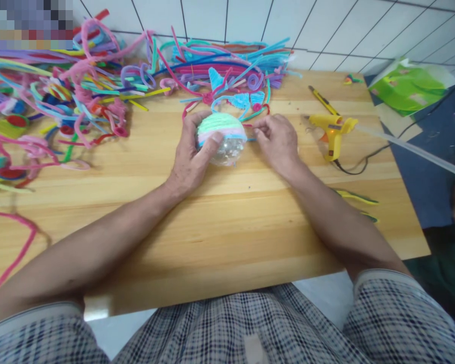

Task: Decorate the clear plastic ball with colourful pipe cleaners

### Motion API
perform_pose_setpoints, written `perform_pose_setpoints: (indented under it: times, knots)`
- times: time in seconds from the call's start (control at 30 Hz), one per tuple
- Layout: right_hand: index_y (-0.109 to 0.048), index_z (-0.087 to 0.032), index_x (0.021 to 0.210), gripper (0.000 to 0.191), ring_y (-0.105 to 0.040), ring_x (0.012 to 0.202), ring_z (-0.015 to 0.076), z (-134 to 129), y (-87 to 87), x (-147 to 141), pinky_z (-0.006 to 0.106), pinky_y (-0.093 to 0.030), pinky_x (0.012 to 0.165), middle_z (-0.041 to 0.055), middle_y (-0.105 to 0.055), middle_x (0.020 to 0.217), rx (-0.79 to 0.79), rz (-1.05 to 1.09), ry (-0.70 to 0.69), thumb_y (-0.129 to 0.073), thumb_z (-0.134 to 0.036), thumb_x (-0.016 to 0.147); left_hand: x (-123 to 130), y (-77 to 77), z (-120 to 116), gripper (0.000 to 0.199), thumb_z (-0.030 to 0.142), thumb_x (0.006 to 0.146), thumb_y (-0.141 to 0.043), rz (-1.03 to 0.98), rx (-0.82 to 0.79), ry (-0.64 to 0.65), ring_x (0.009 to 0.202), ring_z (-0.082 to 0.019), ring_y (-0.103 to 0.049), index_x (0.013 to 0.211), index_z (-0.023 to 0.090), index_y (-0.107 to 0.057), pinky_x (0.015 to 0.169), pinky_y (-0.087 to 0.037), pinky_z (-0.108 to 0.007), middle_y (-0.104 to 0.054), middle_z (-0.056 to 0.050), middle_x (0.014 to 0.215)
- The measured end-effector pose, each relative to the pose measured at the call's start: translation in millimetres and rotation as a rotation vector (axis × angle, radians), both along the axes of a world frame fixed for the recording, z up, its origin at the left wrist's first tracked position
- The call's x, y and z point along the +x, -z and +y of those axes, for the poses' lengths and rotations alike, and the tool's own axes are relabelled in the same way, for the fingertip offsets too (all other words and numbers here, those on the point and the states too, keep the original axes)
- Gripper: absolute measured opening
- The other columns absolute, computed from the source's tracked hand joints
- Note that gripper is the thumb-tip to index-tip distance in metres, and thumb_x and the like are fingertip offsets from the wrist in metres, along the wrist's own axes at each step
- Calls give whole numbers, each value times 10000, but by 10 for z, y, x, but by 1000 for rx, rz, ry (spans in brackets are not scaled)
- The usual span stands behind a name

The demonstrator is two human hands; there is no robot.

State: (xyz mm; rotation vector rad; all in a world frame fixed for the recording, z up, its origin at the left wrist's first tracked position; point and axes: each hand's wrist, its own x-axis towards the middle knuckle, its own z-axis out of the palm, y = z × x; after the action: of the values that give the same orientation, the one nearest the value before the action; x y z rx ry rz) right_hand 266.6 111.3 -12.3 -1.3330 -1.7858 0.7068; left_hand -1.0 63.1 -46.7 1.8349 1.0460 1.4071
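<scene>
My left hand (194,154) is wrapped around a clear ball (229,151), thumb lying across its front. Bands of fuzzy pipe cleaner in green, pink and blue cover the ball's upper half; the lower half is bare and see-through. To the right of the ball, my right hand (278,141) is closed in a pinch on a thin pipe cleaner (250,126), which looks red. A short blue length (251,139) sticks out from the ball toward that hand. Just behind the ball lie light-blue pipe-cleaner shapes (239,100) with pink coils.
Heaped pipe cleaners (49,101) in many colours fill the table's left and back. At right are a yellow glue gun (331,132) with its cord, a yellow craft knife (323,100) and yellow-handled pliers (358,197) partly behind my forearm. A green packet (409,88) sits beyond the table's right edge.
</scene>
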Motion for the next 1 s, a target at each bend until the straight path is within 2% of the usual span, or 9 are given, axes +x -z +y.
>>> perform_pose_setpoints:
  times: [0.17, 0.33, 0.5, 0.6, 0.67, 0.73, 0.83, 0.9, 1.0]
  knots:
    - [-593, -296, 816, 254, -568, 1184, 324, 82, 89, -14, 534, -385, 1177, 66, -659, 940, 64, -172, 34, -773, -287, 994, 34, -39, -19, 588, 742, 1089, -630, -44, 53, -6, 1274, -316, -703, 1547, 385, -531, 1102, -612, -546, -717, -20, 1444]
    - [-464, -289, 769, 363, -584, 1217, 317, 59, 103, -158, 543, -385, 1218, 73, -671, 938, 73, -278, 24, -750, -162, 952, 37, -61, -40, 611, 725, 1130, -567, 11, 24, -29, 1378, -301, -648, 1565, 302, -492, 1220, -545, -531, -698, -28, 1472]
    - [-517, -297, 884, 199, -631, 1036, 312, -117, -178, -176, 552, -476, 1110, 93, -668, 976, 150, -328, 65, -609, -232, 1048, 71, -65, -44, 558, 720, 1102, -608, -27, 61, -56, 1286, -328, -730, 1535, 372, -554, 1109, -626, -555, -714, -54, 1429]
    - [-608, -299, 1066, 108, -649, 1146, 331, -171, -396, -74, 539, -494, 1120, 128, -690, 1158, 362, -269, 107, -527, -228, 1080, 89, -83, -58, 545, 714, 1089, -638, -45, 50, -56, 1278, -321, -747, 1517, 382, -578, 1106, -646, -547, -728, -60, 1417]
    - [-623, -296, 1109, 201, -619, 1273, 342, -156, -470, -10, 546, -466, 1191, 149, -687, 1268, 455, -243, 147, -618, -147, 975, 89, -86, -61, 566, 732, 1085, -633, -48, 35, -57, 1316, -324, -741, 1521, 375, -573, 1115, -652, -531, -732, -64, 1421]
    - [-630, -297, 1118, 242, -617, 1290, 324, -142, -479, 5, 532, -482, 1199, 147, -693, 1309, 403, -121, 142, -690, -173, 920, 82, -83, -59, 598, 763, 1086, -607, -36, 14, -56, 1378, -333, -717, 1532, 367, -557, 1140, -643, -538, -729, -62, 1445]
    - [-651, -319, 1174, 279, -703, 1189, 292, -204, -446, -80, 509, -570, 1098, 104, -742, 1264, 108, 220, 2, -738, -508, 987, 70, -95, -66, 654, 818, 1075, -576, 0, -13, -38, 1456, -343, -673, 1546, 365, -536, 1195, -615, -569, -704, -47, 1515]
    - [-673, -379, 1185, 390, -713, 1286, 303, -302, -439, -169, 531, -575, 1153, 56, -768, 1314, -40, 333, -121, -777, -673, 951, 71, -125, -88, 660, 813, 1075, -584, 7, -25, -36, 1478, -349, -655, 1549, 356, -539, 1236, -589, -585, -675, -48, 1564]
    - [-698, -452, 1171, 411, -679, 1416, 309, -451, -448, -282, 558, -531, 1284, -19, -772, 1417, -119, 328, -236, -810, -747, 908, 84, -183, -137, 561, 744, 1123, -543, -20, -9, -31, 1477, -356, -656, 1544, 374, -569, 1266, -560, -610, -665, -56, 1571]
